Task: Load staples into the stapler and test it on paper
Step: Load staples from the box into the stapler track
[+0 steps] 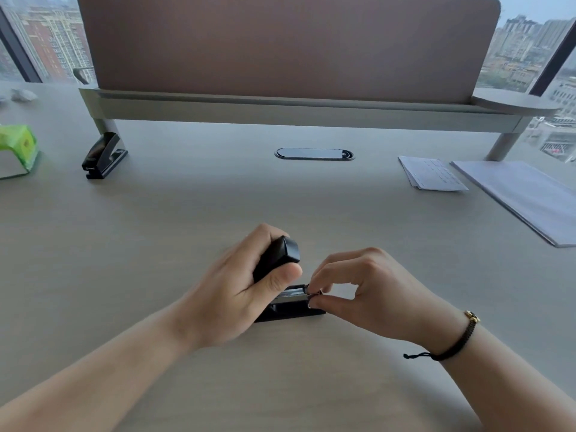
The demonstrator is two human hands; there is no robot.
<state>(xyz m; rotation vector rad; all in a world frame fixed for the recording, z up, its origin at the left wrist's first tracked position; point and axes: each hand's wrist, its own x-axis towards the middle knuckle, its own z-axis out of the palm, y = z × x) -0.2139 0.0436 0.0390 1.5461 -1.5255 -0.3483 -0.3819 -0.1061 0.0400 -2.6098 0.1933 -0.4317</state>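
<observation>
A black stapler [282, 302] sits on the pale counter [187, 213] near the middle of its near edge, its top arm swung up and open. The left hand [240, 291] grips that raised arm, fingers curled round it and the thumb laid across its front end. Below, the metal staple channel is exposed. The right hand [358, 294] is at the channel's front end, thumb and forefinger pressed together in a pinch on a small strip of staples [314, 294]; whether the strip is seated in the channel cannot be told. A dark cord bracelet [455, 344] circles the right wrist. Toward the counter's far right corner lie a stack of white paper [523, 198] and, just beside it on the left, a smaller bundle of printed sheets [431, 174]. Toward the far left stands a second black stapler [104, 157], closed, and at the left edge a green pack [18, 151]. An oval cable port [314, 154] is set in the counter at mid far edge, beneath a brown divider screen [280, 45].
</observation>
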